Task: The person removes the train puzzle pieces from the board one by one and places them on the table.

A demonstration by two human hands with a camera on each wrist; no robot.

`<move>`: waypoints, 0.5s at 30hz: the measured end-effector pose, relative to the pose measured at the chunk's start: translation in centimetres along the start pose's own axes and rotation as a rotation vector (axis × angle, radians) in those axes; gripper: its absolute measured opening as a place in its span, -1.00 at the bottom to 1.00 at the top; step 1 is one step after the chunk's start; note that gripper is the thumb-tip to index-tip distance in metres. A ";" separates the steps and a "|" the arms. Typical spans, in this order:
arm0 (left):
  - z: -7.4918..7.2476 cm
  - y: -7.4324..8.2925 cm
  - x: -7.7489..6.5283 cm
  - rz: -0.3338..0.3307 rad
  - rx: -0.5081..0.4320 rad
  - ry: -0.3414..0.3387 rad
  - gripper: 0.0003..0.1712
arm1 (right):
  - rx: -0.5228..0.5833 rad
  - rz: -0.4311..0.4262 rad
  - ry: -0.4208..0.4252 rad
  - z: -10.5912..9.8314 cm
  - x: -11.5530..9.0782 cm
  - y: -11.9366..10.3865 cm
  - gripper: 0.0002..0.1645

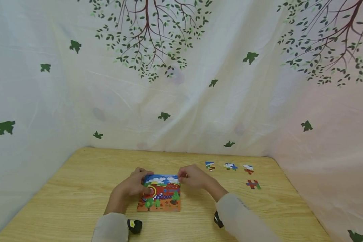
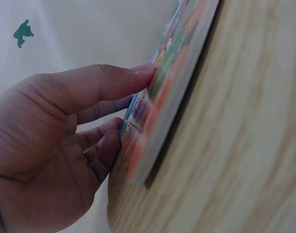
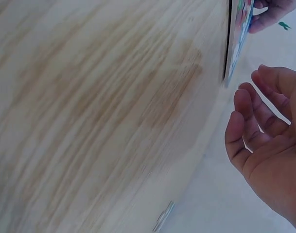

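Note:
A square jigsaw puzzle [image 1: 166, 195] with a red train, trees and clouds lies on the wooden table. My left hand [image 1: 132, 184] holds its left side, the thumb on the picture and the fingers along the far left edge. In the left wrist view, the thumb of the left hand [image 2: 65, 126] presses on the face of the puzzle [image 2: 157, 97]. Beside the puzzle's far right corner is my right hand [image 1: 195, 177], fingers loosely bent. The right wrist view shows nothing between the fingers of the right hand [image 3: 269, 131], close to the puzzle's end [image 3: 234, 48].
Several loose jigsaw pieces lie on the right of the table [image 1: 278, 201]: one with blue and white [image 1: 210, 165], a cloud piece [image 1: 230, 166], a white and red one [image 1: 248, 169] and a red one [image 1: 253, 184]. A leaf-printed curtain [image 1: 184, 101] hangs behind.

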State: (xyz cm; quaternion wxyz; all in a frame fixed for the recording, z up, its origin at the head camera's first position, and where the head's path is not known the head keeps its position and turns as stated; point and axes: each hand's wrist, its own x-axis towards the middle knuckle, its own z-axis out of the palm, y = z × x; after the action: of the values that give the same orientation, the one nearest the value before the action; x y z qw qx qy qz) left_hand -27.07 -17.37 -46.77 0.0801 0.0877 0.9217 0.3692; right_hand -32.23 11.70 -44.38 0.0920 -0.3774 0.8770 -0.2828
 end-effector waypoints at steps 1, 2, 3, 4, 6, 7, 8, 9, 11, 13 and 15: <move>0.0 0.0 0.0 0.000 -0.003 -0.002 -0.19 | -0.003 0.000 -0.002 0.2 0.2 -0.2 -0.91; 0.0 0.0 0.0 -0.002 -0.003 -0.003 -0.19 | -0.003 0.006 -0.005 0.3 0.3 -0.3 -0.91; 0.0 0.0 0.0 -0.003 -0.003 -0.004 -0.19 | -0.002 0.007 -0.009 0.5 0.5 -0.5 -0.92; 0.0 0.0 0.0 -0.005 -0.005 -0.005 -0.19 | -0.004 0.006 -0.012 0.6 0.6 -0.7 -0.92; 0.0 -0.1 0.1 -0.011 -0.012 -0.009 -0.20 | -0.008 0.009 -0.017 0.9 0.9 -1.0 -0.92; 0.0 -0.1 0.1 -0.015 -0.016 -0.010 -0.20 | -0.003 0.013 -0.022 1.0 1.0 -1.2 -0.92; 0.1 -0.1 0.1 -0.018 -0.020 -0.010 -0.21 | 0.004 0.020 -0.029 1.2 1.1 -1.4 -0.91; 0.1 -0.1 0.2 -0.020 -0.028 -0.010 -0.22 | 0.005 0.020 -0.034 1.3 1.2 -1.6 -0.91; 0.1 -0.1 0.2 -0.027 -0.039 -0.009 -0.23 | 0.002 0.032 -0.048 1.6 1.4 -1.9 -0.91; 0.1 0.0 0.1 -0.023 -0.032 -0.008 -0.23 | 0.002 0.041 -0.061 1.8 1.6 -2.2 -0.90; 0.0 0.1 0.1 -0.019 -0.024 -0.007 -0.22 | -0.009 0.044 -0.072 2.0 1.7 -2.5 -0.90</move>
State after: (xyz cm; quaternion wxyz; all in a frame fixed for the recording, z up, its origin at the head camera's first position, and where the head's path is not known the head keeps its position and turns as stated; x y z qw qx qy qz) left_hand -27.13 -17.25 -46.70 0.0880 0.0794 0.9178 0.3790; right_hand -31.14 8.20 -44.55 0.1281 -0.3686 0.8824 -0.2628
